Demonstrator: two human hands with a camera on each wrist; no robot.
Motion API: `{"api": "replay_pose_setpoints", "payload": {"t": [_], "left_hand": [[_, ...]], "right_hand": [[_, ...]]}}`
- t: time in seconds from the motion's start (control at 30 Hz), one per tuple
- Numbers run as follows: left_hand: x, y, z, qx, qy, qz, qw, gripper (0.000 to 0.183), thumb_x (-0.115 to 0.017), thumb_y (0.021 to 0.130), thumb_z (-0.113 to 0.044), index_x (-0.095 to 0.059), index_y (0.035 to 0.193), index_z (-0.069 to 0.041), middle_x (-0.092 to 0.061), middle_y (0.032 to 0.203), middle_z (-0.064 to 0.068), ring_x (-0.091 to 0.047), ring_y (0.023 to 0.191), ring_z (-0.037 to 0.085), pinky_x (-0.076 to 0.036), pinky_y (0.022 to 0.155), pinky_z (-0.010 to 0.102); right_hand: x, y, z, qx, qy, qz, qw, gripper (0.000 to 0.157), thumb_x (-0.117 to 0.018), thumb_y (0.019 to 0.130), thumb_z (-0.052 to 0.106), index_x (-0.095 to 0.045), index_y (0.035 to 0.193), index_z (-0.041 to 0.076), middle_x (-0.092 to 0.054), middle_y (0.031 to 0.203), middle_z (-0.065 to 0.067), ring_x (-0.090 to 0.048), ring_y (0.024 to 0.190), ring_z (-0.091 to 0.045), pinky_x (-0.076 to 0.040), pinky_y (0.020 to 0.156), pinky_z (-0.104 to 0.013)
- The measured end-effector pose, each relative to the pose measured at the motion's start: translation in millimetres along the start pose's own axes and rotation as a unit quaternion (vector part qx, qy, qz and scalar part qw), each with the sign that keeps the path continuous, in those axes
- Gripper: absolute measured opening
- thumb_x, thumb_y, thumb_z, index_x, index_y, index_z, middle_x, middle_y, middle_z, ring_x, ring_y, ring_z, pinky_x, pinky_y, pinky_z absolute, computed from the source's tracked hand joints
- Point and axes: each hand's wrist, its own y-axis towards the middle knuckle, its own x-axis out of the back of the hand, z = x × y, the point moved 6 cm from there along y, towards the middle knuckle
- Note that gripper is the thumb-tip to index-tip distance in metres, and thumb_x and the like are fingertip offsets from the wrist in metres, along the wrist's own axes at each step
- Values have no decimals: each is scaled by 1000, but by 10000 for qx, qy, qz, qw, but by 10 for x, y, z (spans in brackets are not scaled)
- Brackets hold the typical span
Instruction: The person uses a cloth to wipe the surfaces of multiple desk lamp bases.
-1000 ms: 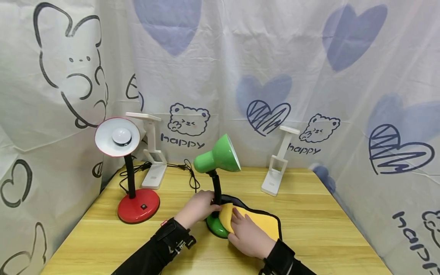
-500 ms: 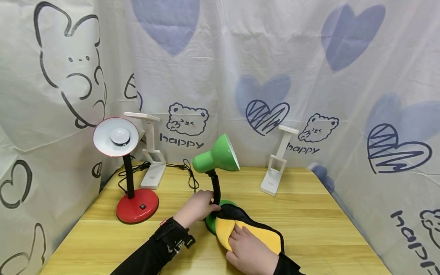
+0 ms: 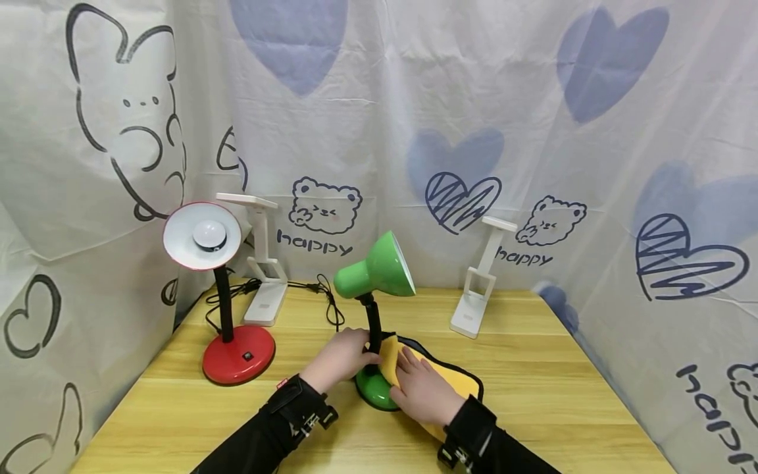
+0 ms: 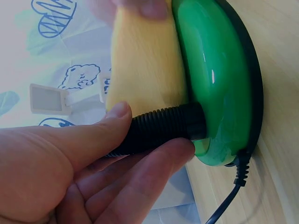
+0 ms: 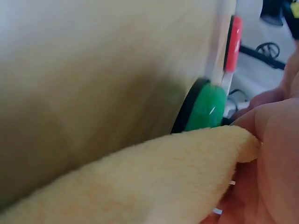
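Note:
My left hand holds the black ribbed neck of a green desk lamp, thumb on one side and fingers on the other. The lamp stands upright, its shade tilted up to the right. With my right hand I hold a yellow cloth with black edging between thumb and fingers, against the right side of the green base. The cloth's folded part meets the base beside the neck, while the rest spreads rightward under the hand. Part of the base is hidden by the cloth.
Left of the green lamp stands a red desk lamp. A white folding lamp is behind it, among black cables. Another white folding lamp stands at the back right of the wooden table. Printed curtains surround the table.
My right hand first slid the cloth toward the table's front, baring the base's far side, then moved it back up beside the neck. My left hand kept its hold on the neck.

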Motion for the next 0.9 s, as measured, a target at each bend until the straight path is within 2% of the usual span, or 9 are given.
{"api": "replay_pose_setpoints", "payload": {"t": [0.2, 0.33, 0.47, 0.63, 0.83, 0.9], "left_hand": [[15, -18, 12, -29, 43, -21, 10000, 19, -72, 87, -35, -68, 85, -17, -63, 71, -7, -56, 61, 7, -42, 55, 25], [22, -20, -4, -78, 32, -61, 9999, 17, -72, 86, -34, -67, 85, -18, -63, 71, -8, -56, 61, 7, -42, 55, 25], [23, -15, -41, -101, -15, -62, 9999, 16, -72, 87, -32, -69, 89, -16, -66, 75, -7, -62, 67, 10, -46, 60, 27], [14, -8, -64, -41, -16, -59, 10000, 18, -72, 87, -32, -70, 93, -14, -69, 81, -3, -66, 76, 16, -50, 67, 30], [5, -8, -27, 112, 56, -37, 9999, 22, -72, 87, -34, -70, 93, -13, -68, 81, -2, -64, 75, 16, -49, 66, 30], [4, -8, -15, 156, 16, -24, 9999, 21, -72, 87, -33, -70, 93, -13, -67, 80, -3, -63, 73, 15, -48, 65, 30]], "right_hand": [[-20, 280, -76, 198, 24, -252, 9995, 53, -37, 104, 36, -37, 147, 5, -25, 158, -13, -19, 146, -37, -28, 110, -56], [-22, 323, -77, 207, 95, -285, 9993, 53, -37, 104, 36, -38, 147, 3, -26, 158, -13, -19, 147, -37, -27, 111, -57], [-28, 226, -58, 82, 200, -184, 9996, 51, -35, 104, 35, -40, 146, 5, -30, 156, -11, -19, 147, -33, -25, 111, -57], [-31, 16, 12, -75, 314, 135, 9994, 52, -32, 104, 36, -36, 148, 9, -31, 156, -11, -16, 149, -28, -21, 113, -58], [-6, -210, 135, 80, 598, 244, 9979, 52, -33, 104, 35, -30, 152, 15, -27, 158, -8, -17, 148, -29, -24, 110, -61], [12, -278, 181, 146, 699, 276, 9971, 51, -34, 104, 35, -34, 150, 14, -29, 157, -8, -20, 147, -30, -26, 109, -61]]}}
